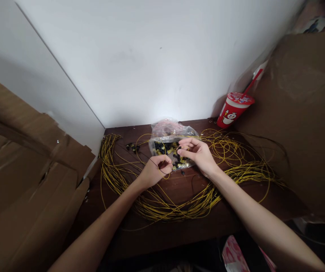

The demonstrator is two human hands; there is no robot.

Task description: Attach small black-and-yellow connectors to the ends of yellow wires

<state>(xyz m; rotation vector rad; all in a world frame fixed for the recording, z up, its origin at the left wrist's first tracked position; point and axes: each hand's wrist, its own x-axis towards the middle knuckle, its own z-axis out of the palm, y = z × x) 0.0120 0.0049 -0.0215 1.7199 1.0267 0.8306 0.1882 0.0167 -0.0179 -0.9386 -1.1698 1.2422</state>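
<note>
My left hand [156, 170] is closed in a pinch on a thin wire, one of the yellow and black wires whose strands run past its fingers. Just to the right, my right hand [198, 153] pinches a small black piece between thumb and fingertips; its exact shape is too small to make out. Both hands are over a clear plastic bag [152, 145] that holds many small black and yellow parts [162, 146]. Around and beneath my forearms a long bundle of yellow wires [162, 211] curves across the dark brown tabletop [179, 230].
Several small black parts [132, 147] lie left of the bag. A red and white cup [232, 111] with a straw stands at the back right. Cardboard [37, 181] rises on the left, more cardboard [312, 113] on the right. Behind the table is a white wall [151, 68].
</note>
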